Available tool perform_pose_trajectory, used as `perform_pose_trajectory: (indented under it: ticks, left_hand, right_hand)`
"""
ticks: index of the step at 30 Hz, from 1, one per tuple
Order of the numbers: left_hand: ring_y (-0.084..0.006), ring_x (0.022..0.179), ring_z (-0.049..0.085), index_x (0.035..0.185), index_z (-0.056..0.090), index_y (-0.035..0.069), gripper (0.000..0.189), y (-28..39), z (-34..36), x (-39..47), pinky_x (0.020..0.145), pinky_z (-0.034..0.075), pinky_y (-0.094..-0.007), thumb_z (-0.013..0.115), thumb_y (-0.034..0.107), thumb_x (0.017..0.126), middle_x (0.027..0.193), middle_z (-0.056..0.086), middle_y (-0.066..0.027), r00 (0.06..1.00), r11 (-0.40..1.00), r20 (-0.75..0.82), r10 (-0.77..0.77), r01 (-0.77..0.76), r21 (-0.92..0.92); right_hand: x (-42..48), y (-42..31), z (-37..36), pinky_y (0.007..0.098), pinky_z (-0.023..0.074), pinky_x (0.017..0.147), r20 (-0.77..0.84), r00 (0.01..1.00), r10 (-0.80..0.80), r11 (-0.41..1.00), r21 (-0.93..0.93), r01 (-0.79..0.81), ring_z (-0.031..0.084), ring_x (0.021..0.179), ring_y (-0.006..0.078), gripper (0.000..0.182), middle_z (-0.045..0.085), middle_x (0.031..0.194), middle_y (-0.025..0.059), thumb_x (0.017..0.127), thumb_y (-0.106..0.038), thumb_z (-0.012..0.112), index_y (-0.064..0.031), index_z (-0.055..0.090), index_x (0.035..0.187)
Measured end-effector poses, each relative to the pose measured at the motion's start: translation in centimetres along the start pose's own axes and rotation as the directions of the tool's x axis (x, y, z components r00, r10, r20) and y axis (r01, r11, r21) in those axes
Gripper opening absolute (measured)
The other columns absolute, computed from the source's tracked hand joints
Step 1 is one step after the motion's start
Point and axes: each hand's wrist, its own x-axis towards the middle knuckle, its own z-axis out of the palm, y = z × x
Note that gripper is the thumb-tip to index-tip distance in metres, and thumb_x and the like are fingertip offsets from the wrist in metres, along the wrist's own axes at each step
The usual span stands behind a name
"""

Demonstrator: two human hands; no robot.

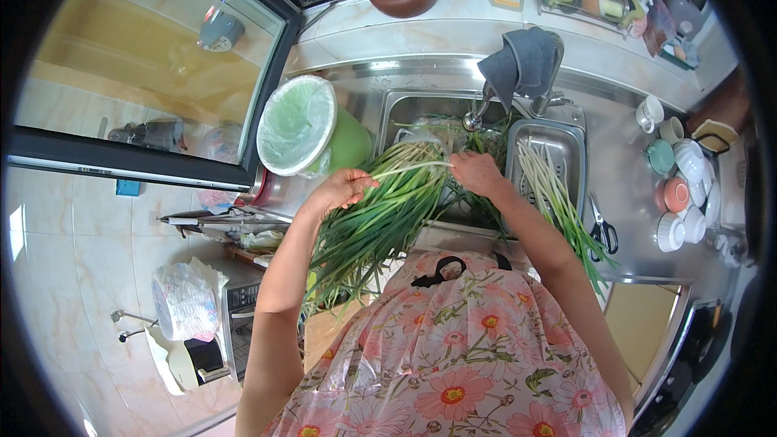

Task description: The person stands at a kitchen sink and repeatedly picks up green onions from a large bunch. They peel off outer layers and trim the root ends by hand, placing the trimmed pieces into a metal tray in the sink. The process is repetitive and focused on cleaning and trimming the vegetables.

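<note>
Both hands hold one green onion [413, 166] stretched over the sink, my left hand [343, 189] on its green part and my right hand [476, 173] at its white end. Beneath them a large bunch of green onions [388, 212] lies over the left sink basin and its front edge, leaves hanging toward the floral apron. Loose trimmings [485, 206] lie in the basin below my right hand. More green onions with pale stems [546, 176] rest across the steel colander tray [516, 133] on the right, their leaves over the counter edge.
A green bin with a plastic liner [352, 139] stands left of the sink. Kitchen scissors [601, 227] lie right of the tray, near stacked bowls [689, 158] and cups. A grey cloth [519, 64] hangs on the faucet [476, 116]. An open window frame [267, 91] juts in at left.
</note>
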Motion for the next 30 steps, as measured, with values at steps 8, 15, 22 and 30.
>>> perform_pose_trajectory:
  ticks: [8, 15, 22, 30]
  left_hand:
    - [-0.0044, 0.044, 0.038, 0.105, 0.062, 0.001, 0.025, 0.0, 0.8, -0.2, 0.039, 0.029, -0.0187, 0.053, 0.023, 0.096, 0.055, 0.048, 0.0022, 0.998, 1.0, 0.056, -0.025, 0.025, 0.006]
    - [-0.0077, 0.049, 0.049, 0.106, 0.06, 0.004, 0.024, 8.9, -2.2, -5.7, 0.046, 0.04, -0.02, 0.049, 0.024, 0.097, 0.063, 0.058, -0.0024, 0.947, 0.923, -0.128, 0.294, -0.316, -0.219]
    - [-0.0173, 0.07, 0.064, 0.113, 0.052, 0.005, 0.027, 18.2, -2.9, -4.8, 0.068, 0.052, -0.0296, 0.048, 0.026, 0.098, 0.078, 0.064, -0.0095, 0.709, 0.628, -0.307, 0.635, -0.705, -0.329]
    - [-0.0233, 0.079, 0.067, 0.114, 0.049, 0.005, 0.027, 18.1, -5.1, -0.3, 0.074, 0.055, -0.0343, 0.044, 0.026, 0.099, 0.091, 0.066, -0.0147, 0.631, 0.499, -0.543, 0.554, -0.774, -0.391]
  right_hand:
    - [-0.3, 1.3, 2.8, 0.0431, 0.0474, 0.048, 0.227, 0.94, 0.257, 0.965, -0.113, -0.236, 0.061, 0.058, 0.0308, 0.014, 0.062, 0.067, 0.0132, 0.085, -0.015, 0.056, -0.0024, 0.061, 0.086]
    - [1.3, 0.3, -1.0, 0.0389, 0.043, 0.043, 0.432, 0.698, 0.571, 0.798, -0.092, -0.596, 0.058, 0.055, 0.026, 0.06, 0.063, 0.072, 0.011, 0.089, -0.024, 0.058, 0.0031, 0.036, 0.138]
    - [9.4, -9.0, -11.2, 0.0358, 0.0458, 0.086, -0.071, 0.99, 0.123, 0.583, 0.812, -0.014, 0.061, 0.1, 0.0245, 0.041, 0.064, 0.11, 0.0099, 0.099, -0.034, 0.04, -0.0075, 0.046, 0.13]
    - [9.8, -11.8, -10.8, 0.0248, 0.0462, 0.068, 0.064, 0.998, -0.022, 0.099, 0.993, -0.061, 0.054, 0.068, 0.0084, 0.024, 0.053, 0.069, -0.0001, 0.098, -0.02, 0.045, -0.0018, 0.061, 0.102]
